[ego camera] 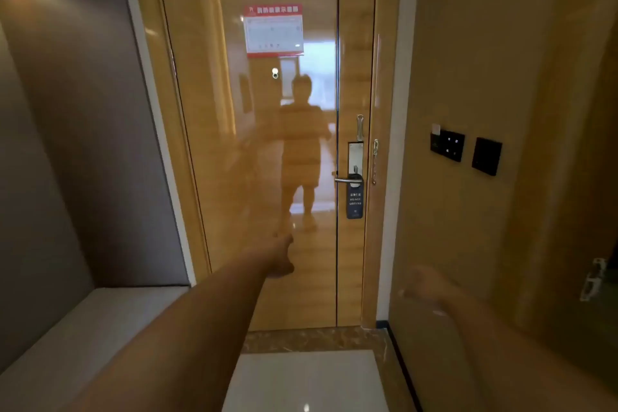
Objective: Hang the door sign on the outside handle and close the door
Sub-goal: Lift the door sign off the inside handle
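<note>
My left hand (280, 256) is stretched out ahead of me toward the glossy door (254, 150), low on the panel; it holds nothing, and I cannot tell how far the fingers are spread or whether they touch the wood. Further right the sign (354, 199) hangs from the handle (347, 180) on my side of the door, which sits shut in its frame. My right hand (423, 284) is a blur near the wall (468, 227), empty as far as I can see, its opening unclear.
</note>
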Available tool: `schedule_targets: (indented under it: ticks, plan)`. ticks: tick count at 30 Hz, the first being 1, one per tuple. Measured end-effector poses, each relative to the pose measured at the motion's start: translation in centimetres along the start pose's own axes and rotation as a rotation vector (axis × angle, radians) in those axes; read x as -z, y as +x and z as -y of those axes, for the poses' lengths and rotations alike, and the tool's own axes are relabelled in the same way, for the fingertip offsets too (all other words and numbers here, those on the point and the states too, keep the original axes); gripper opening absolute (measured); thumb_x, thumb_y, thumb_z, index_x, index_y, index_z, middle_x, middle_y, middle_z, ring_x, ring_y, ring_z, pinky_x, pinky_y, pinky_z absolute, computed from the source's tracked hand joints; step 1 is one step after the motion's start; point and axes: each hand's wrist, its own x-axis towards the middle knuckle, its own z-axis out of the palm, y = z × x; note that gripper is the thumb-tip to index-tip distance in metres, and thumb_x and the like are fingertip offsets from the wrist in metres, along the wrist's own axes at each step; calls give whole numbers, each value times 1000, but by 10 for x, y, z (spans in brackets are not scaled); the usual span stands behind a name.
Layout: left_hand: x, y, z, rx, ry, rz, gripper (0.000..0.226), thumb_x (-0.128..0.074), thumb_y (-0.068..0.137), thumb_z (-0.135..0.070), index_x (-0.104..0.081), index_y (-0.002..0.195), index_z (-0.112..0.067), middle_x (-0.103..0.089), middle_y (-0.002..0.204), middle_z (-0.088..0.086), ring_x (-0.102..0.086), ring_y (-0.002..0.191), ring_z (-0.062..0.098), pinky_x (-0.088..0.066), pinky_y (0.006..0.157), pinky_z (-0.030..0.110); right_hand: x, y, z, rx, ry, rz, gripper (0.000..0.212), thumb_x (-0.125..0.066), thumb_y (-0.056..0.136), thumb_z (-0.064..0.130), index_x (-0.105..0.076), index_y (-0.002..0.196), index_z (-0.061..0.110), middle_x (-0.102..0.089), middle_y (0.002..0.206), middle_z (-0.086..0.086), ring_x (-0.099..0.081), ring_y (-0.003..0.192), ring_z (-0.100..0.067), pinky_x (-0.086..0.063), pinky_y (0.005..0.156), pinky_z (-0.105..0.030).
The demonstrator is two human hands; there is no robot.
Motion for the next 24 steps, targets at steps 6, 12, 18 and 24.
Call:
schedule_targets:
  ticks: [6,12,18,24]
  plan:
    - [-26,49,-14,19,58,78,69,-63,83,-33,-31,144,-24,-36,147,15,-38,130,37,-41,102,45,10,54,-22,-8,-63,36,84,-68,84,14,-15,149,6,-26,155,-16,-34,138,-29,-33,108,-35]
    - [-34,149,3,-14,65,134,74,-64,85,-37,-25,147,-26,-32,150,14,-33,133,37,-37,105,47,8,154,-29,-26,-19,29,85,-70,82,15,-18,150,12,-28,154,-15,-36,136,-30,-38,105,-38]
    - [-36,286,23,-48,15,198,75,-64,87,-36,-24,148,-21,-28,153,15,-34,135,34,-34,104,39,8,284,-7,-62,45,-19,79,-68,83,13,-23,148,8,-35,149,-20,-46,125,-32,-46,94,-34]
    - [-7,431,22,-112,-88,136,71,-66,86,-33,-31,145,-15,-36,149,17,-39,132,32,-36,107,42,39,406,35,-78,8,-77,81,-63,85,36,-17,150,18,-35,151,-14,-45,127,-31,-45,91,-35]
